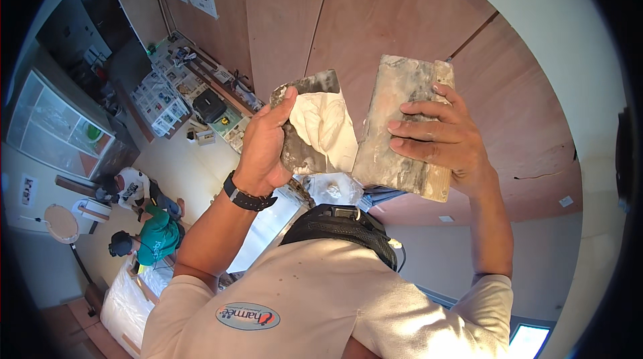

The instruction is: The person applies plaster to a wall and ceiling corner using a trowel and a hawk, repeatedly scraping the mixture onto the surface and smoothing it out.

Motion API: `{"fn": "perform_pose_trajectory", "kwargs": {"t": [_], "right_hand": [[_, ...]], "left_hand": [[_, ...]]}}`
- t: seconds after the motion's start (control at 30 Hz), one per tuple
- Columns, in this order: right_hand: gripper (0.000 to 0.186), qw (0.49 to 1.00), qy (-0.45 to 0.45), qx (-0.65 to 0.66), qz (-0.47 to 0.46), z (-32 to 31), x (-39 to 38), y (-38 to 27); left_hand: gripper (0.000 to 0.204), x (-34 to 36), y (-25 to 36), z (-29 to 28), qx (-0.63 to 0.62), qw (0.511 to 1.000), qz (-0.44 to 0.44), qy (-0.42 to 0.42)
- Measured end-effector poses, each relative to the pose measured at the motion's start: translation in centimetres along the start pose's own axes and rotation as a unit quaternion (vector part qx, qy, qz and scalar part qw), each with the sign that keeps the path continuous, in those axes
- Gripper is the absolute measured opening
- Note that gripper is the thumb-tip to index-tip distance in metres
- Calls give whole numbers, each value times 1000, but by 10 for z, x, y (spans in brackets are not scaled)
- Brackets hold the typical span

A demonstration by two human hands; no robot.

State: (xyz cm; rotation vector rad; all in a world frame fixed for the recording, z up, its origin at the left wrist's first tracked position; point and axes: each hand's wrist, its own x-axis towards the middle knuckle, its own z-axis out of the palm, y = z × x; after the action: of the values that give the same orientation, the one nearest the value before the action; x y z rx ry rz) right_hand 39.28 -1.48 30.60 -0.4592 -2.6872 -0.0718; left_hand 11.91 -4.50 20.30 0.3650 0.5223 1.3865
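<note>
In my left hand (pixel 265 148) is a dark, stained flat plate (pixel 315 84), gripped at its left edge with the thumb over the face. A thick lump of creamy white putty (pixel 325 128) covers much of that face. My right hand (pixel 450 132) holds a larger rectangular board (pixel 392 111), smeared with grey and whitish residue, with a pale wooden strip along its right side. Its fingers lie across the board's face; the thumb is hidden. Both pieces are raised in front of my chest, the board's lower left corner close to the putty.
Reddish plywood panels (pixel 402 11) stand ahead. Papers, a black case (pixel 209 106) and a yellow tape measure (pixel 225 120) lie at the left. Two people, one in a green shirt (pixel 159 235), crouch at the lower left near a round lamp (pixel 61 224) and plastic-wrapped items (pixel 127 302).
</note>
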Motion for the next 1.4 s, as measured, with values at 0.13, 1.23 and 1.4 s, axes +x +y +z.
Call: {"fn": "perform_pose_trajectory", "kwargs": {"t": [0.13,1.23,1.4], "right_hand": [[30,995,51,80,25,6,-2,2],[34,981,92,-68,159,36,-43,-13],[30,984,60,-122,115,5,-18,-26]], "left_hand": [[31,2,-2,-2,-11,1000,7,-18],[32,1,-22,6,-52,994,85,33],[34,-5,-21,8,21,992,121,11]]}}
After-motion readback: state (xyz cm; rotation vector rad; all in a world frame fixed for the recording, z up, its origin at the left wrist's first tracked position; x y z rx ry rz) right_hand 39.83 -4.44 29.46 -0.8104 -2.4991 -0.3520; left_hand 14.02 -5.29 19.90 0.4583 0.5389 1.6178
